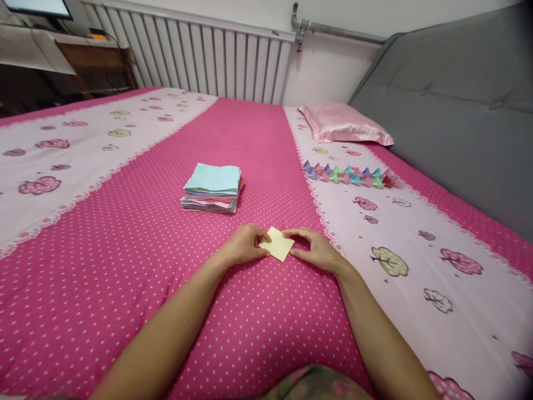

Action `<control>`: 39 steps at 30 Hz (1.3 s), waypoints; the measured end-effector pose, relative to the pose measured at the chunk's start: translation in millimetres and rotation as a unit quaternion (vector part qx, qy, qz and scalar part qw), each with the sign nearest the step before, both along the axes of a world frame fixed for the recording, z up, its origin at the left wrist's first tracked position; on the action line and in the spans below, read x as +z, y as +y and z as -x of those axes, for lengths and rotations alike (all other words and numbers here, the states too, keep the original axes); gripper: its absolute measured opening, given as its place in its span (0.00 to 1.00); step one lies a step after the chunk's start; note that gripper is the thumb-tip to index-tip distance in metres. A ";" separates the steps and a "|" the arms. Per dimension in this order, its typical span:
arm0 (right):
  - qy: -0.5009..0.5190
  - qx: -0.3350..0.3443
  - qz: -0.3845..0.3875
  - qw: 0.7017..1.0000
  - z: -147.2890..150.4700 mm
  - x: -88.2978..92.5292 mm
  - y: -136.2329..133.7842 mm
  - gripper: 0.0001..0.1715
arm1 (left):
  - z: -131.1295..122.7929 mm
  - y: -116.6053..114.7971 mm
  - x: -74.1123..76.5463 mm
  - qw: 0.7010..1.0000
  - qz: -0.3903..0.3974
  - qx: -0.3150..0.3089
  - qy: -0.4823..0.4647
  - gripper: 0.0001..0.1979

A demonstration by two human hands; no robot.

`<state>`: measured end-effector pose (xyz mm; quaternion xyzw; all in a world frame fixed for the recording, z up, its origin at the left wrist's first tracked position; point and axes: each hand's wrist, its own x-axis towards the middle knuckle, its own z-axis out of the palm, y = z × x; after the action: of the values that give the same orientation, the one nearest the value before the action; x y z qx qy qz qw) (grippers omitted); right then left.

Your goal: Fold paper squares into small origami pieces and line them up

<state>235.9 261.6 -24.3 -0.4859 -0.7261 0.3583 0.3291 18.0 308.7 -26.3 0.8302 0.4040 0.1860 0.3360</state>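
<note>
Pink polka-dot bed (254,133) here, white radiator (200,53) along the wall. A small square of yellow paper (277,247) is right in front of the person, left hand (245,244) pinching its left corner, right hand (315,250) with thumb and fingers parted around the right one, can't tell if it's actually gripping. Colored paper stack (213,180) sits beyond the left hand, and pointy folded paper bits (347,175) line up near the pink pillow (345,123).
</note>
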 end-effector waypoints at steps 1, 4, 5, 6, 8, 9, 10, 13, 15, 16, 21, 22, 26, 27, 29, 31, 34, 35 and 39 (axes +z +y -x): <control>-0.004 0.001 -0.001 1.000 0.0 0.8 0.2 0.23 | 0.2 0.2 -0.1 1.000 -0.004 -0.002 0.001 0.14; -0.015 0.011 -0.005 1.000 -0.8 1.5 1.0 0.21 | 1.3 0.3 0.9 1.000 -0.016 -0.019 0.007 0.16; -0.017 0.016 -0.006 1.000 -1.4 1.4 1.3 0.20 | 1.6 0.0 1.7 0.999 -0.022 -0.027 0.011 0.17; -0.018 0.021 -0.008 1.000 -2.0 1.1 1.5 0.20 | 1.8 -0.4 2.6 0.999 -0.030 -0.036 0.016 0.18; -0.021 0.031 -0.010 0.999 -3.0 0.6 1.7 0.20 | 1.8 -1.9 4.7 0.998 -0.045 -0.045 0.027 0.19; -0.022 0.035 -0.011 0.999 -3.3 0.6 1.7 0.21 | 1.7 -2.8 5.5 0.997 -0.050 -0.046 0.030 0.19; -0.023 0.037 -0.011 0.999 -3.4 0.6 1.6 0.21 | 1.4 -3.6 6.1 0.997 -0.052 -0.044 0.033 0.19; -0.022 0.032 -0.009 0.999 -2.7 1.0 1.2 0.21 | 0.5 -5.1 6.2 0.997 -0.054 -0.044 0.032 0.16; -0.019 0.027 -0.008 0.999 -2.0 0.8 1.1 0.20 | 0.2 -4.8 5.6 0.997 -0.054 -0.047 0.029 0.16; -0.019 0.026 -0.008 0.999 -1.7 0.5 1.2 0.20 | 0.2 -4.3 5.4 0.997 -0.050 -0.048 0.031 0.16; -0.015 0.023 -0.013 1.000 -2.0 -2.0 2.0 0.21 | 0.6 -2.1 7.0 0.997 -0.038 -0.054 0.035 0.15; -0.015 0.023 -0.015 1.000 -2.1 -2.3 2.1 0.21 | 0.7 -1.9 7.4 0.997 -0.039 -0.058 0.034 0.15; -0.018 0.022 -0.018 0.999 -2.4 -2.5 2.1 0.20 | 0.0 -1.7 8.2 0.996 -0.045 -0.062 0.034 0.14; -0.018 0.022 -0.019 0.999 -2.5 -2.5 1.9 0.20 | -0.3 -1.9 8.4 0.996 -0.047 -0.060 0.035 0.13; -0.016 0.021 -0.019 0.999 -3.0 -2.4 1.6 0.19 | -1.1 -2.7 9.5 0.996 -0.051 -0.058 0.035 0.12; -0.018 0.015 -0.017 1.000 -3.3 -2.8 1.3 0.19 | -1.8 -3.6 11.4 0.996 -0.055 -0.058 0.038 0.12; -0.037 -0.003 -0.027 0.999 -2.0 -4.9 1.8 0.15 | -2.3 -4.3 14.3 0.995 -0.060 -0.050 0.063 0.13; -0.045 -0.014 -0.035 0.998 -0.8 -6.1 2.3 0.13 | -2.4 -4.4 14.7 0.994 -0.064 -0.046 0.072 0.13; -0.086 -0.082 -0.074 0.990 5.6 -12.3 5.3 0.07 | -4.0 -5.0 12.6 0.993 -0.076 -0.007 0.090 0.14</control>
<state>230.3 266.9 -36.6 -0.5469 -0.7340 0.2322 0.3290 22.0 303.8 -13.7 0.8695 0.4117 0.1382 0.2352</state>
